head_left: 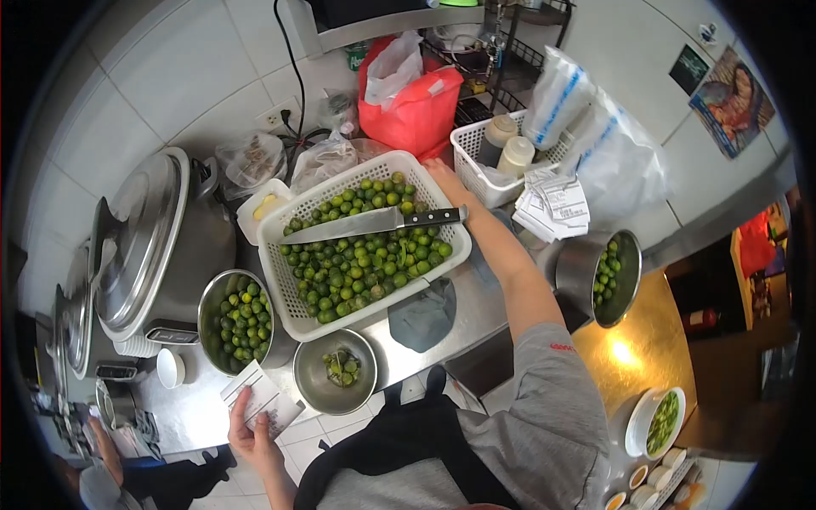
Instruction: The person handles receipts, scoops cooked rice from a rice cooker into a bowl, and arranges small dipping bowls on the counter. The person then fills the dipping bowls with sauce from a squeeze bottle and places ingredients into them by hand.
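My left hand (252, 432) pinches a printed paper slip (263, 399) at the near left, in front of the counter. Stretched far forward, my right hand (444, 177) is at the far right corner of a white plastic basket (295, 319), close to a red bag (416, 115); its fingers are mostly hidden. Small green limes (348, 272) fill the basket. Across its top lies a large knife (365, 224) with a black handle, pointing left. A steel bowl (299, 374) with some cut lime pieces (342, 367) sits in front, beside a steel pot (204, 327) of limes.
Large lidded steel cookers (161, 246) line the left. At the back right, a white basket (476, 174) holds bottles, with paper receipts (552, 204) at its front. Another lime pot (578, 276) stands right. A grey-green cloth (423, 316) hangs over the counter edge. Another person (110, 486) is lower left.
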Tool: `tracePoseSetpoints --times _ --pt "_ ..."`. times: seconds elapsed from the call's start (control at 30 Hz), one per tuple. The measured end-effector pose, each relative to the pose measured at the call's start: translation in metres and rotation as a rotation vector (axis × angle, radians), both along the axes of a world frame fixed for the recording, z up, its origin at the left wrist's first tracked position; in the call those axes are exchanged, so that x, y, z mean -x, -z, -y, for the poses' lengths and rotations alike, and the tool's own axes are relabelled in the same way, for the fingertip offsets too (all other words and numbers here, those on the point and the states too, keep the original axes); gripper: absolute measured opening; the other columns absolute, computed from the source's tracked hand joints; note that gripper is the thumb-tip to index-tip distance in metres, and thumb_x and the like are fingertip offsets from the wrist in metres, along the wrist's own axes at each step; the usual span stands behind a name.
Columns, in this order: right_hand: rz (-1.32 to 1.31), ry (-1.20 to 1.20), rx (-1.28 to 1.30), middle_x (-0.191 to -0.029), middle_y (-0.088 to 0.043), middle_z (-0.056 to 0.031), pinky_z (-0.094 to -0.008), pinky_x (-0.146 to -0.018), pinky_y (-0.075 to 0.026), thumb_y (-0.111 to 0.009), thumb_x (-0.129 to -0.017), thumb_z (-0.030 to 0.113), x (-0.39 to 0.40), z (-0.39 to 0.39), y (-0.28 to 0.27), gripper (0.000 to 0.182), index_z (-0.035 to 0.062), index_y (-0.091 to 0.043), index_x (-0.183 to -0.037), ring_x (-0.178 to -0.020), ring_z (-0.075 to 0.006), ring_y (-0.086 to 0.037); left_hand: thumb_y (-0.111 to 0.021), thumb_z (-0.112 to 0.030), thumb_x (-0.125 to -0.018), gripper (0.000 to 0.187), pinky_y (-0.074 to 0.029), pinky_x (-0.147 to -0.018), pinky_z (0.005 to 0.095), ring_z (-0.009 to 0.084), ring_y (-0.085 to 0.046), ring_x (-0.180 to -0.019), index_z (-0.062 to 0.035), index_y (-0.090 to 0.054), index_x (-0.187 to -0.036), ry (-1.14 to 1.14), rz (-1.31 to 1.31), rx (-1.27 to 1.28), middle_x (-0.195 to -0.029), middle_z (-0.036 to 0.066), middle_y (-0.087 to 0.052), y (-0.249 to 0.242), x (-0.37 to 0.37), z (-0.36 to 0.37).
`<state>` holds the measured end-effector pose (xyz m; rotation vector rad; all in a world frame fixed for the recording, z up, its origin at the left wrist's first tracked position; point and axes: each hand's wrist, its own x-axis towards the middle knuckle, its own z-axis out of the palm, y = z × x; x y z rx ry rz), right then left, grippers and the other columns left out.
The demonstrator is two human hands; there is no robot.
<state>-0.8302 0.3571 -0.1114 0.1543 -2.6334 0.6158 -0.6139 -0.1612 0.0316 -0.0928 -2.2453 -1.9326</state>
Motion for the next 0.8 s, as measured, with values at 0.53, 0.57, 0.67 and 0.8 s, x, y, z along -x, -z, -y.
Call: tracePoseSetpoints --times 0.53,0.57,0.67,0.8 --pt "0.230 0.226 1.306 -0.078 -0.054 -0.0030 -0.0246 -0.061 -0.047 -0.044 -0.085 0.002 -0.273 0.058 -0.055 0.023 0.0011 -0.059 -0.102 -0.066 -0.0122 -0.055 -0.052 0.011 -0.071 0.058 -0.035 -0.097 0.0284 0.0182 -0.047 -0.115 -0.0021 -0.047 -0.127 1.156 0.340 -0.178 -0.122 0.010 -0.049 0.045 -0.012 -0.177" --pt "0.147 0.193 1.480 -0.082 -0.056 -0.0048 -0.0246 -0.065 -0.048 -0.044 -0.086 0.002 -0.309 0.072 -0.059 0.025 0.0010 -0.058 -0.106 -0.071 -0.0127 -0.057 -0.050 0.013 -0.071 0.059 -0.036 -0.096 0.0271 0.0166 -0.046 -0.115 -0.0022 -0.046 -0.128 1.210 0.472 -0.270 -0.122 0.009 -0.049 0.055 -0.019 -0.186" --pt "-0.141 0.377 1.286 -0.091 -0.059 -0.0060 -0.0258 -0.070 -0.048 -0.049 -0.087 0.003 -0.405 0.121 -0.072 0.024 0.0007 -0.058 -0.110 -0.080 -0.0133 -0.059 -0.050 0.012 -0.076 0.054 -0.038 -0.093 0.0255 0.0150 -0.049 -0.110 -0.0026 -0.046 -0.128 1.399 0.522 -0.255 -0.119 0.009 -0.050 0.093 -0.045 -0.209" --pt "-0.441 0.770 1.018 -0.086 -0.058 -0.0026 -0.0212 -0.063 -0.046 -0.056 -0.084 0.002 -0.499 0.171 -0.064 0.021 0.0026 -0.059 -0.106 -0.070 -0.0090 -0.054 -0.058 0.000 -0.081 0.041 -0.043 -0.087 0.0274 0.0154 -0.054 -0.102 -0.0040 -0.053 -0.121 1.616 0.449 -0.136 -0.114 0.008 -0.056 0.129 -0.099 -0.245"
